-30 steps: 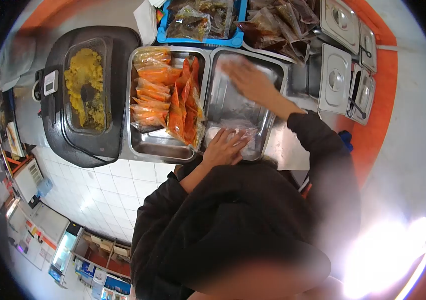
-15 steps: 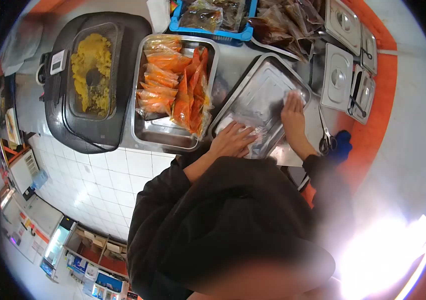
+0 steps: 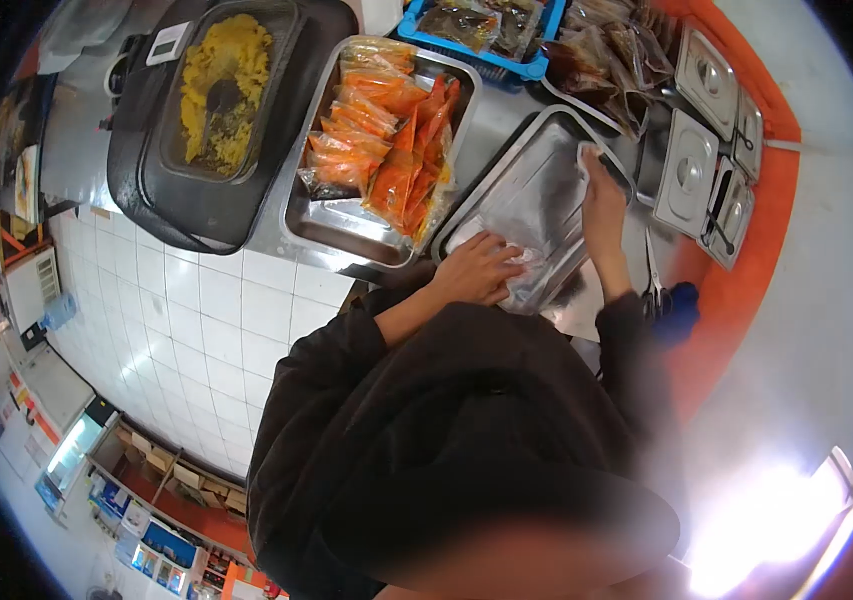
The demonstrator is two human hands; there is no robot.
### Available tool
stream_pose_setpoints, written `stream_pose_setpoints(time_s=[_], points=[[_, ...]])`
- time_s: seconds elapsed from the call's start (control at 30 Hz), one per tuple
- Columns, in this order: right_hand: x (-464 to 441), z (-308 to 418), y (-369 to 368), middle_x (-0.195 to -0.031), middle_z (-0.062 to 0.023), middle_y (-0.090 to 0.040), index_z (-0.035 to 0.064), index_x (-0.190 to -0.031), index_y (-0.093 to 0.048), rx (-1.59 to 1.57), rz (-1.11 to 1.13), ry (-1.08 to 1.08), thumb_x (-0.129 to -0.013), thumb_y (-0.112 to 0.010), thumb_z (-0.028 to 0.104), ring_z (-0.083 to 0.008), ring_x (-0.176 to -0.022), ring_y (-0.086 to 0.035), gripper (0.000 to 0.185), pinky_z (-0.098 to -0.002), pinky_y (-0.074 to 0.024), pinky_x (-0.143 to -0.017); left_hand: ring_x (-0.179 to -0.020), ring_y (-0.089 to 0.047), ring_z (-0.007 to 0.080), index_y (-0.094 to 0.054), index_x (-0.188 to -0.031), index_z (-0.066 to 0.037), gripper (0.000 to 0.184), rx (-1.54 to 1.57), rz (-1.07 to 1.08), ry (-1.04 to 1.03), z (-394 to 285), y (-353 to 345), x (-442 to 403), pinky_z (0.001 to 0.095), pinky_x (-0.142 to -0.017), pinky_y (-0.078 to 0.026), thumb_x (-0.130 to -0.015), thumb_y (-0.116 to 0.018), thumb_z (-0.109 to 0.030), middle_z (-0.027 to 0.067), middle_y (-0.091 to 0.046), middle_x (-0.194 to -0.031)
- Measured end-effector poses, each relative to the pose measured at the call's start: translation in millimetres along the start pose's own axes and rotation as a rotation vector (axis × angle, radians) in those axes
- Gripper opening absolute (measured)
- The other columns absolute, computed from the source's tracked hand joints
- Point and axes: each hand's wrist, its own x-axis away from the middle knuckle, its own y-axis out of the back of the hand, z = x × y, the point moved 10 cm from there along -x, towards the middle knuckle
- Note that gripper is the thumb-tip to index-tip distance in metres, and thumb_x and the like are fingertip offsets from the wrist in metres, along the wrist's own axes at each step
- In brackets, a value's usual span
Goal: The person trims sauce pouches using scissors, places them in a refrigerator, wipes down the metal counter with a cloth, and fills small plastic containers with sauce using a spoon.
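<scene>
My left hand [image 3: 478, 270] lies with fingers spread on a clear plastic bag [image 3: 518, 268] at the near end of a steel tray [image 3: 554, 180]. My right hand [image 3: 602, 205] is at the tray's right side, its fingers closed on a white cloth [image 3: 586, 158] that shows only in part. The tray stands at a slant. To its left, a second steel tray [image 3: 346, 232] holds several clear bags of orange food [image 3: 386, 130].
A black case [image 3: 161, 195] with a yellow food tray [image 3: 221, 90] stands at left. A blue basket [image 3: 491, 62] and bags of dark sauce [image 3: 611, 65] are behind. Lidded steel containers [image 3: 688, 170], scissors [image 3: 653, 280] and a blue cloth [image 3: 676, 312] are at right.
The steel tray has turned from straight to slanted. My right hand has moved from its far left part to its right side. My left hand stays on the bag. The view has shifted.
</scene>
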Motion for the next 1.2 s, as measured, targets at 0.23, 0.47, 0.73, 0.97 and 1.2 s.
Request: stream_pose_setpoints(time_s=[0.23, 0.47, 0.73, 0.97, 1.2], points=[[33.8, 46.5, -60.6, -0.137, -0.0167, -0.043, 0.0029, -0.132, -0.045, 0.283, 0.158, 0.543, -0.078, -0.041, -0.009, -0.0325, -0.128, -0.040, 0.055, -0.0382, -0.0341, -0.107, -0.108, -0.049, 0.0233, -0.065, -0.107, -0.020, 0.036, -0.028, 0.069, 0.064, 3.5, -6.0, 2.7, 0.0385, -0.098, -0.038, -0.071, -0.065, -0.026, -0.0004, -0.054, -0.118], [89.5, 2.2, -25.9, -0.137, -0.0105, -0.045, 0.0023, -0.124, -0.051, 0.473, 0.623, 0.764, -0.079, -0.048, 0.003, -0.0263, -0.127, -0.043, 0.046, -0.0345, -0.0384, -0.104, -0.108, -0.049, 0.0230, -0.065, -0.106, -0.021, 0.035, -0.014, 0.017, 0.066, 3.8, -6.0, 6.0, 0.0381, -0.097, -0.038, -0.071, -0.065, -0.026, -0.0010, -0.055, -0.119], [10.7, -38.9, -13.0, -0.133, -0.0108, -0.049, 0.0059, -0.130, -0.047, 0.668, 0.211, 0.505, -0.078, -0.046, -0.002, -0.0271, -0.124, -0.046, 0.053, -0.0352, -0.0447, -0.097, -0.105, -0.049, 0.0236, -0.067, -0.099, -0.018, 0.030, -0.006, -0.023, 0.063, 0.3, 1.3, 1.3, 0.0374, -0.095, -0.040, -0.070, -0.063, -0.025, -0.0003, -0.057, -0.112], [31.5, 56.6, -84.9, -0.132, -0.0160, -0.048, -0.0004, -0.128, -0.048, 0.577, 0.127, 1.077, -0.078, -0.053, 0.006, -0.0272, -0.124, -0.046, 0.051, -0.0330, -0.0403, -0.102, -0.109, -0.048, 0.0234, -0.067, -0.099, -0.017, 0.029, -0.061, -0.009, 0.055, -5.2, 10.6, 0.3, 0.0370, -0.096, -0.038, -0.071, -0.062, -0.022, -0.0008, -0.057, -0.113], [-21.6, 36.4, -47.0, -0.131, -0.0152, -0.050, -0.0041, -0.125, -0.049, 0.859, -0.138, 0.763, -0.078, -0.051, 0.008, -0.0260, -0.122, -0.047, 0.048, -0.0317, -0.0401, -0.102, -0.106, -0.049, 0.0233, -0.068, -0.101, -0.018, 0.029, -0.076, 0.040, 0.092, -8.5, 13.4, -3.1, 0.0364, -0.095, -0.039, -0.073, -0.064, -0.022, -0.0013, -0.058, -0.112]])
